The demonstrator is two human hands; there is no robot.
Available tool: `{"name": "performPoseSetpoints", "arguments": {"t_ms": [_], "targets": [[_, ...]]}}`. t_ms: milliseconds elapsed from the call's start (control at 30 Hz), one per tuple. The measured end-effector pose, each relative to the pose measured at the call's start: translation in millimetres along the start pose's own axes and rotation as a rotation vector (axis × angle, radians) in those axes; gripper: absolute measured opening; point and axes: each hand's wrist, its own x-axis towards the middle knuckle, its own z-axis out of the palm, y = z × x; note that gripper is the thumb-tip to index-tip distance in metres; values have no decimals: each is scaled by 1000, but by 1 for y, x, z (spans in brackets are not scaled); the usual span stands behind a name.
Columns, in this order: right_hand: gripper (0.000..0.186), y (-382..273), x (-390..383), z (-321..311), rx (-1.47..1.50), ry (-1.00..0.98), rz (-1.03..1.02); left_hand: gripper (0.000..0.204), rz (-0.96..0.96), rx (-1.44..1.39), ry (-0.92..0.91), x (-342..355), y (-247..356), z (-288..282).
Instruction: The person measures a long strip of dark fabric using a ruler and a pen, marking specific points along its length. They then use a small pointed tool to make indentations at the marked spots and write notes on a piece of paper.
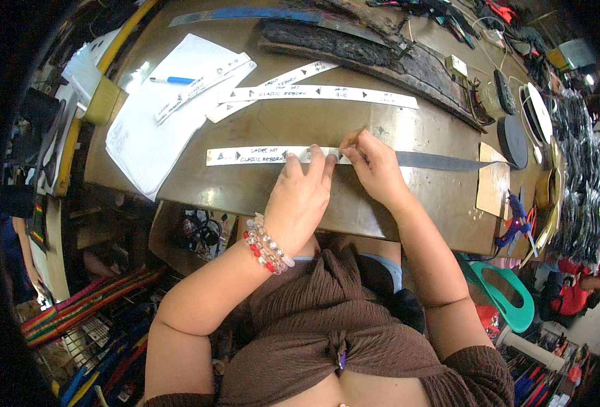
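Observation:
A white marked strip (pixel 249 156) lies flat along the table in front of me, its markings handwritten in black. My left hand (pixel 300 193) presses on its right part with fingers stretched out. Close by, my right hand (pixel 375 166) is closed in a pinch at the strip's right end; what lies between the fingertips is hidden. A dark grey flat band (pixel 442 161) runs from beneath that hand rightward to a dark grey roll (pixel 512 142). The band lines up with the white strip, and their meeting place is covered by my hands.
Beyond my hands lie more marked white strips (pixel 320 93). White papers (pixel 144 129) with a blue pen (pixel 174 80) are at left. A long dark worn slab (pixel 375 64) crosses the far side. At right are a cardboard piece (pixel 489 186) and a blue glue gun (pixel 515 220).

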Motion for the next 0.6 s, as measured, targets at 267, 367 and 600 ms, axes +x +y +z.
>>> {"name": "performPoseSetpoints", "arguments": {"t_ms": [267, 367, 600], "targets": [[11, -1, 4, 0, 29, -52, -20, 45, 26, 4, -158, 12, -5, -9], [12, 0, 4, 0, 46, -50, -12, 44, 26, 5, -152, 13, -4, -11], [16, 3, -1, 6, -33, 23, -48, 40, 17, -20, -165, 12, -4, -11]]}}
